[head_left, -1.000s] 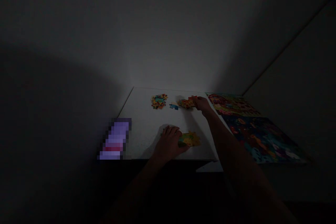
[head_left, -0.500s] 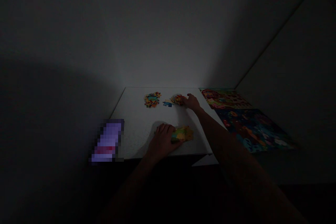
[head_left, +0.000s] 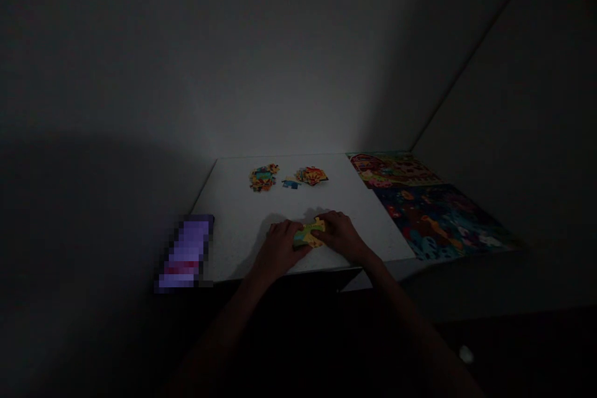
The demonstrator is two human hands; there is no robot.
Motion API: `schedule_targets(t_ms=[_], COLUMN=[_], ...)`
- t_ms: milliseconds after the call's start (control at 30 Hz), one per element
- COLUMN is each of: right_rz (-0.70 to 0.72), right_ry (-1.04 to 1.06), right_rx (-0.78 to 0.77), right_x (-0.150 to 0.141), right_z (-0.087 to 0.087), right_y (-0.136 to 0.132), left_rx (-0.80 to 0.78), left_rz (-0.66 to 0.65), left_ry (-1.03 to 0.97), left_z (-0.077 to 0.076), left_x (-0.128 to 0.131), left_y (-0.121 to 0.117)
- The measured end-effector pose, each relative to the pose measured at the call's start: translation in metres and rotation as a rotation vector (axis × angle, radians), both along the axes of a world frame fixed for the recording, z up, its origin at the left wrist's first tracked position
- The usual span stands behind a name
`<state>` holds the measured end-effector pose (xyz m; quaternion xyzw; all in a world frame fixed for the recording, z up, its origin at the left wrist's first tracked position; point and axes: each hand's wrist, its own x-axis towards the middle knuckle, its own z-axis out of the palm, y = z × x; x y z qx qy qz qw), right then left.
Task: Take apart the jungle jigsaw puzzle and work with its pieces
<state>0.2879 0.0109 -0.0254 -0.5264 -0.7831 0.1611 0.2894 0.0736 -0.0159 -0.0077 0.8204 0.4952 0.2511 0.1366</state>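
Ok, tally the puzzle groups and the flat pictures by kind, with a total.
Heaps of puzzle pieces: 2
Blue puzzle part between them: 1
Yellow-green puzzle part held in left hand and right hand: 1
Flat pictures: 2
Total: 6

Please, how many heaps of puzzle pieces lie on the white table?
2. The left heap and the right heap lie toward the far edge of the table, with a blue piece between them. No heap seems hidden.
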Motion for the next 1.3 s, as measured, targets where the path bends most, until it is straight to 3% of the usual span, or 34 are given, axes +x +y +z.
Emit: schedule_targets(t_ms=[267, 500, 633, 733, 867, 933, 1067, 1200, 1300], right_rz=[0.060, 0.062, 0.034, 0.036, 0.028, 0.032, 0.037, 0.012, 0.009], right_ry=[0.187, 0.218, 0.306, 0.361, 0.387, 0.398, 0.394, 0.390, 0.386], right_rx=[-0.090, -0.098, -0.154, -0.172, -0.201, -0.213, -0.215, -0.225, -0.230], right_x=[0.001, 0.001, 0.001, 0.002, 0.003, 0.003, 0.002, 0.002, 0.002], right_z=[0.006, 0.008, 0.006, 0.007, 0.011, 0.013, 0.013, 0.013, 0.013], right_y=[-0.003, -0.003, -0.002, -0.003, -0.005, -0.005, -0.004, -0.004, -0.004], left_rx=[-0.185, -0.332, -0.280, -0.168, -0.015, 0.001, -0.021, -0.024, 0.010], left_rz=[0.020, -0.010, 0.037, 0.159, 0.441, 0.515, 0.596, 0.636, 0.647], left_ry=[-0.320, -0.437, -0.431, -0.420, -0.467, -0.450, -0.381, -0.290, -0.220], left_z=[0.000, 0.015, 0.024, 0.039, 0.067, 0.073, 0.058, 0.031, 0.022], left_x=[-0.007, -0.003, -0.005, -0.018, -0.044, -0.053, -0.058, -0.058, -0.059], left_y=[0.009, 0.011, 0.018, 0.050, 0.117, 0.146, 0.175, 0.179, 0.173])
